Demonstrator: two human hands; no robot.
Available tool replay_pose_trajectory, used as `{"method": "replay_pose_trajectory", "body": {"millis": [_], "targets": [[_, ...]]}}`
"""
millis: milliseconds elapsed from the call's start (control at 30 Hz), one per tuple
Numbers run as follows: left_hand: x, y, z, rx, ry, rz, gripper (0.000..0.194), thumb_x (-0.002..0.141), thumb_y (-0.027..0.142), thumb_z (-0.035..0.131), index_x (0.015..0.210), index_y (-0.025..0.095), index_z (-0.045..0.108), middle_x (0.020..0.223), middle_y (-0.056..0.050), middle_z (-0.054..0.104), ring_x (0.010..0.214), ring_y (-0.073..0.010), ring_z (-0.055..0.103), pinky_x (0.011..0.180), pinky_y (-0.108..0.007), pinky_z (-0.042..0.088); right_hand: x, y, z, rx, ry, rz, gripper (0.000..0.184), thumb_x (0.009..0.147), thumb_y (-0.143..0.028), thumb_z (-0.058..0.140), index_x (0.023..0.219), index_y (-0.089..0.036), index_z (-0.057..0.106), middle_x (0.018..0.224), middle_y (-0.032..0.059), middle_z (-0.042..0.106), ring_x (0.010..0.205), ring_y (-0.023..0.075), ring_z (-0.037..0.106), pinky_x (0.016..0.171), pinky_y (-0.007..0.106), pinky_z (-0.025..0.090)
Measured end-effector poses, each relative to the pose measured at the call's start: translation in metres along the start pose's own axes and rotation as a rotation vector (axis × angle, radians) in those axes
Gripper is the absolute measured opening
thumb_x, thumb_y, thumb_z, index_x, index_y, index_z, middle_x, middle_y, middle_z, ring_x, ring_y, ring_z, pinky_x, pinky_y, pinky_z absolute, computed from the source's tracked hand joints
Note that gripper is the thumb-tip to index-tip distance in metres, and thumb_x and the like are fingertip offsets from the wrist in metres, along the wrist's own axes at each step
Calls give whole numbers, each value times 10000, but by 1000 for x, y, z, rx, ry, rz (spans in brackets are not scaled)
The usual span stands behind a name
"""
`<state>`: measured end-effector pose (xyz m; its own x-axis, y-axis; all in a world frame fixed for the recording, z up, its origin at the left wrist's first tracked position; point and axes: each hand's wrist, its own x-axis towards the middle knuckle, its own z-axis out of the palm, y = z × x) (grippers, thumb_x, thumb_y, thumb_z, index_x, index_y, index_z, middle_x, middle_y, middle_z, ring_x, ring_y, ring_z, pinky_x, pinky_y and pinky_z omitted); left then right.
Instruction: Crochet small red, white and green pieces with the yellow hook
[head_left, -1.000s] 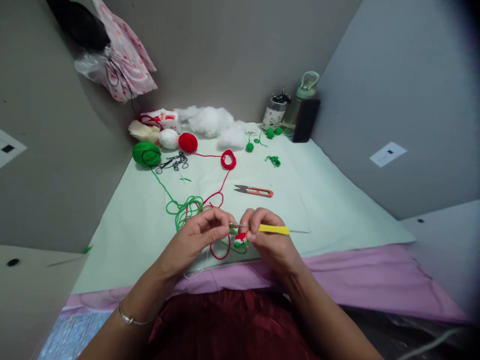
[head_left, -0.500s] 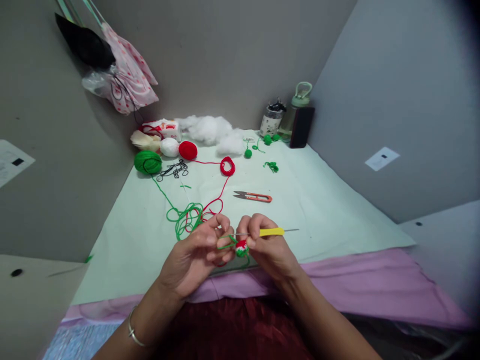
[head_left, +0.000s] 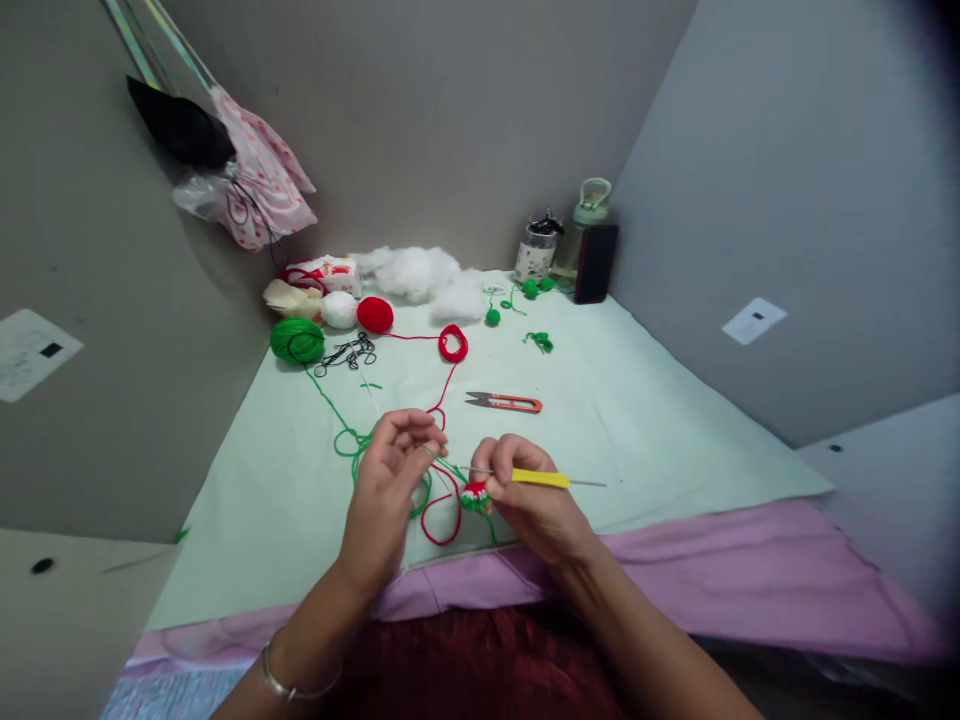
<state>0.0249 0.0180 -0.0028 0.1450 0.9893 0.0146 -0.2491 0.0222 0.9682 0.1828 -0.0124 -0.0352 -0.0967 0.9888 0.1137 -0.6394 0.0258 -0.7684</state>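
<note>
Between the fingers of my right hand [head_left: 534, 490] is a crochet hook with a yellow handle [head_left: 547, 480], its metal tip pointing left. The same hand pinches a small crocheted piece [head_left: 474, 496] in red, white and green. My left hand [head_left: 397, 470] is closed on green yarn [head_left: 448, 466], which stretches from its fingertips toward the piece and the hook tip. Loose green yarn [head_left: 346, 442] lies partly hidden behind the left hand. A loop of red yarn [head_left: 441, 543] hangs between the hands.
Orange-handled thread snips [head_left: 504, 402] lie beyond my hands. Farther back are a green yarn ball [head_left: 297, 341], a red yarn ball [head_left: 375, 315], a red yarn coil [head_left: 453, 344], white stuffing [head_left: 420, 274], a phone [head_left: 596, 264] and a bottle [head_left: 592, 205].
My left hand has moved up and away from the crocheted piece, drawing the green yarn out. The right hand keeps the hook and piece, shifted slightly. The view has tilted a little.
</note>
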Motion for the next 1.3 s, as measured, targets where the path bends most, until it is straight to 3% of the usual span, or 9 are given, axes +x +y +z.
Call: {"method": "replay_pose_trajectory", "body": {"millis": [100, 200, 367, 567, 667, 833, 967, 1100, 1300], "targets": [[-2, -1, 4, -306, -110, -232, 239, 918, 375, 774, 1059, 198, 697, 703, 39, 557, 725, -157, 543, 748, -267, 481, 2, -1, 2, 12, -10, -6, 356, 741, -273, 945, 694, -205, 599, 765, -19, 622, 618, 98, 551, 552, 204, 494], [0, -1, 0, -201, -178, -226, 319, 925, 502, 769, 954, 188, 724, 572, 77, 399, 636, -144, 470, 686, -245, 460, 1, -4, 1, 7, -22, -6, 379, 743, -289, 944, 688, -208, 578, 756, -25, 604, 600, 98, 530, 536, 210, 477], [10, 11, -17, 165, -87, -44, 191, 827, 294, 870, 950, 215, 748, 629, 70, 489, 657, -131, 503, 729, -232, 470, -2, -12, -5, -18, 1, -32, 389, 749, -278, 942, 688, -208, 564, 751, -24, 605, 619, 100, 533, 585, 221, 463], [11, 19, -21, -227, -186, -267, 218, 795, 291, 842, 938, 202, 705, 601, 104, 383, 493, -75, 304, 521, -188, 387, -2, -10, -3, -16, 5, -33, 395, 742, -279, 945, 682, -209, 561, 746, -24, 596, 615, 102, 515, 585, 228, 443], [13, 14, -27, 31, -165, -166, 205, 868, 384, 801, 883, 210, 693, 573, 107, 329, 477, -89, 207, 454, -213, 227, -2, -9, -1, -30, -17, -26, 400, 765, -302, 934, 693, -211, 552, 756, -26, 592, 599, 98, 507, 576, 234, 455], [18, 12, -43, 617, -14, 220, 106, 839, 319, 850, 865, 239, 785, 678, 23, 588, 664, -184, 504, 662, -289, 396, -2, -14, -3, -17, 14, -45, 387, 768, -288, 930, 700, -211, 557, 750, -35, 593, 579, 92, 522, 560, 237, 460], [-3, 18, -33, 535, 56, 373, 203, 841, 237, 848, 1028, 285, 788, 1032, -36, 719, 1043, -271, 631, 968, -345, 451, -1, -17, -2, -84, 80, -81, 320, 778, -281, 928, 745, -211, 616, 773, -30, 630, 614, 100, 561, 599, 248, 478], [-26, 16, -12, 455, -161, 356, 155, 888, 199, 799, 1012, 286, 767, 992, -34, 742, 985, -253, 671, 933, -356, 482, -1, -12, 0, -154, 93, -70, 249, 812, -288, 908, 816, -216, 670, 796, -31, 657, 645, 100, 583, 644, 250, 477], [-21, 6, -7, 467, -123, 330, 138, 884, 139, 761, 940, 265, 755, 904, -32, 752, 902, -240, 697, 856, -350, 511, -7, -12, -2, -345, 109, -59, 172, 860, -306, 874, 916, -245, 724, 883, -15, 679, 767, 121, 598, 706, 246, 490]]}}
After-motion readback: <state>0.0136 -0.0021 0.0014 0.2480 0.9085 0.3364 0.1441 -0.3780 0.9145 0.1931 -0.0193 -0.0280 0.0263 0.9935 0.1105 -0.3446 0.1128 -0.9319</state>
